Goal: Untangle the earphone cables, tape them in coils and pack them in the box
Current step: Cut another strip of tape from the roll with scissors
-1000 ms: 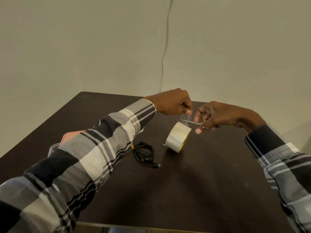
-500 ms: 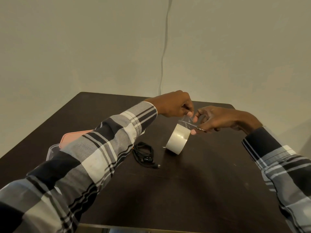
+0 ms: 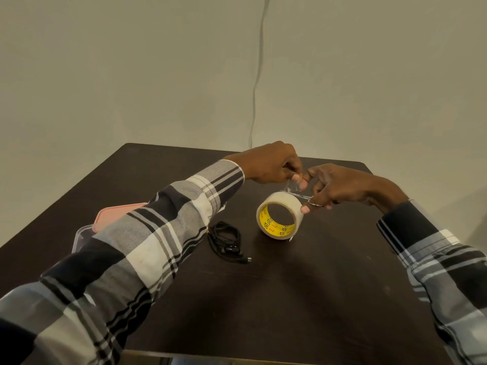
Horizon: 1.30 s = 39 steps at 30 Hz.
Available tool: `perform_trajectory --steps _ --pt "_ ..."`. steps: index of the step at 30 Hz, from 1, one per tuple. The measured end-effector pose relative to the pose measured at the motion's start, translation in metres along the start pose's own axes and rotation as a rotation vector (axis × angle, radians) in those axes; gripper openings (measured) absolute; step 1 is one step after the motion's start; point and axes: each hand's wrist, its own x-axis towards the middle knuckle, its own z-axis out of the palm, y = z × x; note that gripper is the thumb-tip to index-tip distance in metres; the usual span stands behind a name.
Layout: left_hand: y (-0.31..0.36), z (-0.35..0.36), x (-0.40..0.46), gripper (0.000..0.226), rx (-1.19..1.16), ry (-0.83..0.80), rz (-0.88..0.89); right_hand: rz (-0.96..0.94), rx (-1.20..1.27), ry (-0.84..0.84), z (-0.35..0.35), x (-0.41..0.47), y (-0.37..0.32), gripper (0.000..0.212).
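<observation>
Two hands at tape roll (image 3: 279, 215): left hand (image 3: 271, 164) pinches free strip, right hand (image 3: 340, 188) grips scissors. Risk: slack strip folds, sticks to itself.

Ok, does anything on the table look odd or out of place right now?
Nothing stands out. The tape roll stands on edge while both hands cut a strip with scissors; the coiled earphones lie beside it, apart.

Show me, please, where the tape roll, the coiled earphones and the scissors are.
tape roll (image 3: 286, 204): head view, on its pale outer band.
coiled earphones (image 3: 226, 239): head view, middle of the black bundle.
scissors (image 3: 303, 196): head view, on the thin metal blades.
</observation>
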Motion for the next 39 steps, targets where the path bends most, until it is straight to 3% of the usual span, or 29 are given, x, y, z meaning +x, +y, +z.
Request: perform_trajectory --steps 10,17,21,25,30,32,36,39 --pt "-0.007 0.001 -0.005 0.019 -0.104 0.333 -0.129 0.035 -0.048 0.026 -0.005 -0.014 -0.002 0.047" --pt "-0.01 0.082 -0.031 0.038 -0.301 0.261 -0.311 0.102 -0.069 0.34 0.016 -0.012 0.027 0.04" --pt "-0.011 0.096 -0.03 0.041 -0.367 0.312 -0.347 0.259 -0.105 0.548 0.043 -0.008 0.049 0.031" --pt "-0.011 0.104 -0.029 0.041 -0.4 0.371 -0.375 0.354 -0.213 0.51 0.072 -0.002 0.065 0.021" --pt "-0.014 0.109 -0.025 0.041 -0.395 0.4 -0.408 0.346 -0.166 0.479 0.078 -0.006 0.069 0.01" --pt "-0.015 0.111 -0.023 0.041 -0.413 0.413 -0.418 0.336 -0.094 0.505 0.077 -0.011 0.072 0.012" --pt "-0.018 0.116 -0.022 0.04 -0.497 0.449 -0.465 0.173 0.423 0.68 0.082 -0.027 0.066 0.026" --pt "-0.016 0.124 -0.017 0.039 -0.562 0.471 -0.497 0.044 0.607 0.688 0.095 -0.032 0.052 0.026"
